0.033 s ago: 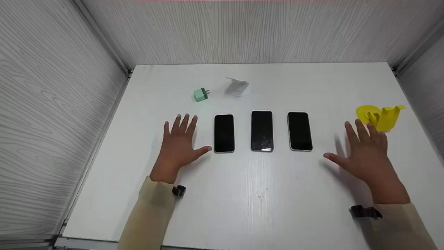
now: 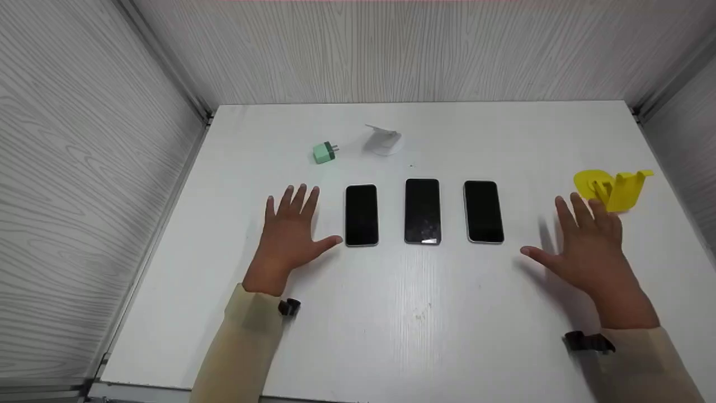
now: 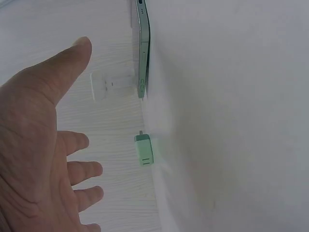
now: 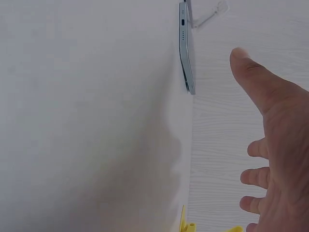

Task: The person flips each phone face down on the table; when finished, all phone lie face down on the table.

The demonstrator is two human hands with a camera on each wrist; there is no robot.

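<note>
Three smartphones with dark screens lie in a row on the white table: a left phone [image 2: 361,215], a middle phone [image 2: 423,211] and a right phone [image 2: 484,211]. Beside the left phone is my left hand [image 2: 288,232], fingers spread, thumb pointing at its lower edge and nothing held. My right hand [image 2: 590,252], also spread and holding nothing, is over the table right of the phones. Its fingertips overlap a yellow phone stand [image 2: 623,190] in the head view. Both hands cast shadows on the tabletop. The left wrist view shows the left phone edge-on, with a green plug adapter [image 3: 144,151] beyond.
Behind the phones, a white stand [image 2: 385,137] with a clear round base stands near the plug adapter. A wood-grain panel [image 2: 419,50] closes the back of the table, with side panels at left [image 2: 72,184] and right.
My right hand has shifted very slightly to the left and my left hand a touch to the right. The objects stay where they were.
</note>
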